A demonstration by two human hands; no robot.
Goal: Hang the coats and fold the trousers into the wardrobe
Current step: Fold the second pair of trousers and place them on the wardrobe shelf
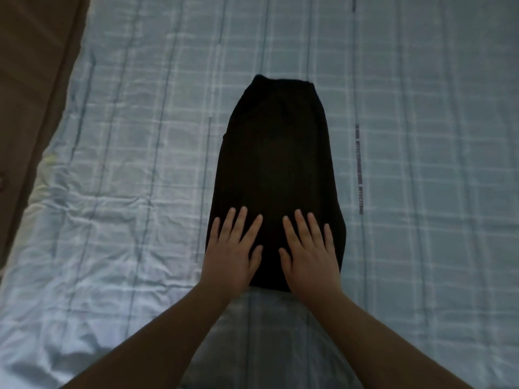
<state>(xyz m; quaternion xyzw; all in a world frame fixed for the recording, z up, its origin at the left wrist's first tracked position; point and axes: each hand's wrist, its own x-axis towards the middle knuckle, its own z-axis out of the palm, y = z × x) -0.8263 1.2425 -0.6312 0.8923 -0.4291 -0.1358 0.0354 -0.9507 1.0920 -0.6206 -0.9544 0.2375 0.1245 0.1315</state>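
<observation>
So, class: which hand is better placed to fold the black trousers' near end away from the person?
Neither clearly: the left hand and right hand both rest flat on the folded black trousers, level, near that end.

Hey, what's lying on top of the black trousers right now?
Both hands rest flat on the near end of the black trousers: left hand, right hand. The cloth under the palms is hidden.

Item: black fabric trousers (273, 164), folded into a long, narrow bundle
Colour: uniformly black; no seams or details can be made out in the dim light
Pose: flat, running lengthwise away from the viewer; near end wider, far end narrower with a slightly uneven edge
Location: centre of view, on pale blue checked bedding
</observation>
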